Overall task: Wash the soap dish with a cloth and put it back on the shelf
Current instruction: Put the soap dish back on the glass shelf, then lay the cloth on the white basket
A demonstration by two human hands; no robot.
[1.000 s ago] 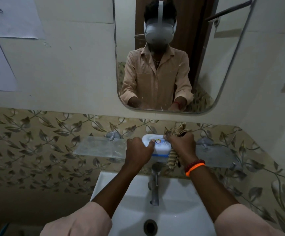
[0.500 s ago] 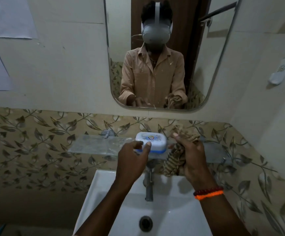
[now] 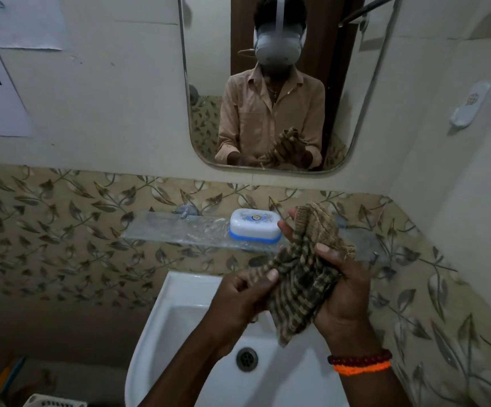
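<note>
Released, one soap dish (image 3: 254, 225) sits shelved; two hands (image 3: 294, 298) grip one cloth (image 3: 300, 277).

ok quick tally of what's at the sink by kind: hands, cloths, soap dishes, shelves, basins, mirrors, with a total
hands: 2, the left hand and right hand, both with a grip on the cloth
cloths: 1, the striped cloth
soap dishes: 1, the soap dish on the shelf
shelves: 1, the glass shelf
basins: 1, the basin
mirrors: 1, the mirror
total: 7

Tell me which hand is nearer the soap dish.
Right. The right hand, holding the cloth, has fingertips just beside the soap dish on the shelf. The left hand grips the cloth lower, over the sink.
</note>
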